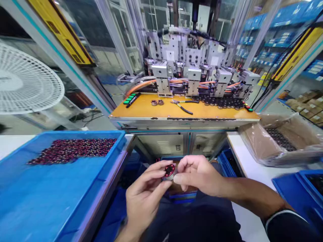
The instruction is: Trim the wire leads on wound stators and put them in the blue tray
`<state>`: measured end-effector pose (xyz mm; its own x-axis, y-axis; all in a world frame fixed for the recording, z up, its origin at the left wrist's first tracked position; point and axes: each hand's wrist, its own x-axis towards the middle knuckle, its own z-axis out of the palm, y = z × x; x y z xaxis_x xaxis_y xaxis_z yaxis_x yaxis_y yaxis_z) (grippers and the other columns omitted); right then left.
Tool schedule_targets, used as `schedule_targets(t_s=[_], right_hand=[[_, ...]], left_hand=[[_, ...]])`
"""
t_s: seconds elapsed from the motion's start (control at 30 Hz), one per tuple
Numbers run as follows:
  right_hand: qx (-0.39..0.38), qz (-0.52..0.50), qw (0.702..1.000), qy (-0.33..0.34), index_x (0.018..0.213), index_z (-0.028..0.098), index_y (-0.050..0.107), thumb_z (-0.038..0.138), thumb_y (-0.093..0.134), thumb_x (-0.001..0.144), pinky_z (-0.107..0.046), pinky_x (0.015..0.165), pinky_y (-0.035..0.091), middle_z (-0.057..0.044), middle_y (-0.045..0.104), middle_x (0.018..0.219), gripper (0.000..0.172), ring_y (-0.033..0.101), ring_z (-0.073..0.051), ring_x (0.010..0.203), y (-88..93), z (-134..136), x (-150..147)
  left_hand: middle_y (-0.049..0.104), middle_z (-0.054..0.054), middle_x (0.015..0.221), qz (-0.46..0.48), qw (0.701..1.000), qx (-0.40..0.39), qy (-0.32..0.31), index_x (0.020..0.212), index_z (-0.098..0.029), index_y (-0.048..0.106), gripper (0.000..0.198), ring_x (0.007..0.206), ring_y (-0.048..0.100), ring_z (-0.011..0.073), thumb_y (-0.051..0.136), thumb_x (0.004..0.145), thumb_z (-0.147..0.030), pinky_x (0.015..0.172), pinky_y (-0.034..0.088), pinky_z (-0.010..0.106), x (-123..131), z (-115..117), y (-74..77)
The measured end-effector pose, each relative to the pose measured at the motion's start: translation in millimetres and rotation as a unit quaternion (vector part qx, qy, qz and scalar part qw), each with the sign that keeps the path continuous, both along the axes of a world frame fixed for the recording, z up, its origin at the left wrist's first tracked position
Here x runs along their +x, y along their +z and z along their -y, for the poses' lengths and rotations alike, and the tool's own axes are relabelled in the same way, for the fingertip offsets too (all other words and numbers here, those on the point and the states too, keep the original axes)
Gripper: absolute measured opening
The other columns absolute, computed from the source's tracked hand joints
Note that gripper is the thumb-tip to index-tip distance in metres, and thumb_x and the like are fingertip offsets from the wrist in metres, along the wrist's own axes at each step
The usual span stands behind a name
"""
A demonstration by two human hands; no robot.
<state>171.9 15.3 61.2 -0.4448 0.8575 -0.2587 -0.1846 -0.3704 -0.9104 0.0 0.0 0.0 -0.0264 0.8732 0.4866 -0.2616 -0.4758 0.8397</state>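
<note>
My left hand [147, 193] pinches a small round part [169, 170] between thumb and fingers, held in front of my body. The part has a red ring with light dots around a black centre, and a greyish side below. My right hand [195, 173] is closed close by on the right, its thumb tip at the part's edge. Whatever lies between the right fingers, if anything, is hidden.
On the left stands a blue tray [58, 201] with many small red-and-black parts [83, 148]. Ahead, a machine's orange worktop [143, 111] carries pliers [185, 105], a marker [133, 100] and dark cylindrical parts [224, 102]. A plastic-lined carton [259, 144] is right; a white fan [27, 80] left.
</note>
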Motion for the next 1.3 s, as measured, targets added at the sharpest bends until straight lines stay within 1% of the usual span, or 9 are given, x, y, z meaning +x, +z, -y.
schedule_targets(t_s=[0.27, 0.37, 0.43, 0.5, 0.57, 0.8, 0.87, 1.03, 1.3], right_hand=[[0.039, -0.135, 0.989, 0.051, 0.092, 0.013, 0.065, 0.052, 0.087, 0.069, -0.02, 0.051, 0.048, 0.004, 0.063, 0.061, 0.051, 0.058, -0.007, 0.05, -29.4, 0, -3], [0.208, -0.078, 0.975, -0.032, 0.098, 0.015, 0.065, 0.048, 0.082, 0.077, -0.022, 0.051, 0.053, 0.001, 0.066, 0.072, 0.043, 0.06, -0.009, 0.053, -38.5, 0, 1], [0.435, 0.059, 0.888, -0.135, 0.103, 0.017, 0.066, 0.036, 0.077, 0.084, -0.025, 0.059, 0.058, -0.005, 0.07, 0.086, 0.029, 0.066, -0.012, 0.065, -43.1, -2, 7], [0.629, 0.185, 0.725, -0.212, 0.106, 0.018, 0.066, 0.023, 0.072, 0.088, -0.026, 0.069, 0.06, -0.006, 0.072, 0.091, 0.02, 0.069, -0.013, 0.075, -47.5, -6, 15], [0.72, 0.242, 0.61, -0.229, 0.108, 0.017, 0.064, 0.014, 0.067, 0.089, -0.026, 0.07, 0.06, -0.006, 0.072, 0.087, 0.02, 0.069, -0.014, 0.077, -51.5, -10, 21], [0.796, 0.238, 0.524, -0.188, 0.107, 0.008, 0.063, 0.009, 0.055, 0.09, -0.03, 0.065, 0.059, -0.01, 0.071, 0.083, 0.018, 0.066, -0.018, 0.076, -54.4, -11, 26], [0.786, 0.237, 0.539, -0.189, 0.107, 0.01, 0.063, 0.008, 0.058, 0.088, -0.029, 0.066, 0.059, -0.009, 0.071, 0.084, 0.02, 0.066, -0.017, 0.077, -51.9, -7, 27], [0.655, 0.178, 0.719, -0.149, 0.109, 0.013, 0.064, 0.025, 0.068, 0.087, -0.025, 0.065, 0.056, -0.009, 0.066, 0.091, 0.025, 0.064, -0.014, 0.074, -35.5, 2, 25], [0.551, 0.097, 0.812, -0.162, 0.086, 0.017, 0.067, 0.01, 0.066, 0.087, -0.019, 0.062, 0.052, -0.002, 0.063, 0.075, 0.007, 0.061, -0.009, 0.066, -17.5, 6, 15]], left_hand=[[0.08, 0.001, 0.113, 0.038, 0.998, -0.052, -0.028, 0.095, -0.03, 0.079, 0.019, 0.105, 0.076, 0.0222, 0.077, 0.083, -0.016, 0.088, 0.063, 0.032, 4, -2, -2.7], [0.08, 0.002, 0.113, 0.089, 0.988, -0.125, 0.019, 0.095, -0.03, 0.08, 0.009, 0.105, 0.076, 0.0223, 0.073, 0.088, -0.03, 0.091, 0.062, 0.034, 5, -6, -9.4], [0.08, 0.001, 0.111, 0.052, 0.978, -0.157, 0.125, 0.101, -0.029, 0.079, 0.014, 0.101, 0.076, 0.0163, 0.072, 0.09, -0.029, 0.091, 0.06, 0.025, 5, -2, -13.5], [0.081, -0.001, 0.104, -0.054, 0.97, -0.115, 0.207, 0.108, -0.027, 0.077, 0.021, 0.093, 0.076, 0.0106, 0.073, 0.088, -0.022, 0.089, 0.057, 0.016, 4, 6, -15.0], [0.081, -0.001, 0.103, -0.173, 0.963, -0.02, 0.205, 0.113, -0.027, 0.075, 0.032, 0.091, 0.075, 0.0108, 0.076, 0.083, -0.017, 0.091, 0.056, 0.016, 4, 16, -12.6], [0.077, 0.001, 0.113, -0.276, 0.953, 0.058, 0.108, 0.129, -0.027, 0.065, 0.046, 0.094, 0.073, 0.0133, 0.074, 0.085, -0.017, 0.091, 0.057, 0.02, 11, 20, 8.4], [0.077, 0.001, 0.109, -0.28, 0.953, 0.068, 0.097, 0.122, -0.027, 0.068, 0.039, 0.095, 0.072, 0.0137, 0.073, 0.086, -0.015, 0.091, 0.057, 0.021, 11, 16, 10.8], [0.076, 0.004, 0.113, -0.294, 0.948, 0.083, 0.087, 0.125, -0.026, 0.067, 0.046, 0.106, 0.07, 0.0187, 0.073, 0.083, -0.008, 0.097, 0.056, 0.03, 7, 13, 10.2], [0.078, 0.01, 0.11, -0.246, 0.966, 0.005, 0.077, 0.107, -0.025, 0.077, 0.024, 0.101, 0.075, 0.0227, 0.072, 0.086, -0.016, 0.076, 0.063, 0.024, -2, 15, 18.7]])
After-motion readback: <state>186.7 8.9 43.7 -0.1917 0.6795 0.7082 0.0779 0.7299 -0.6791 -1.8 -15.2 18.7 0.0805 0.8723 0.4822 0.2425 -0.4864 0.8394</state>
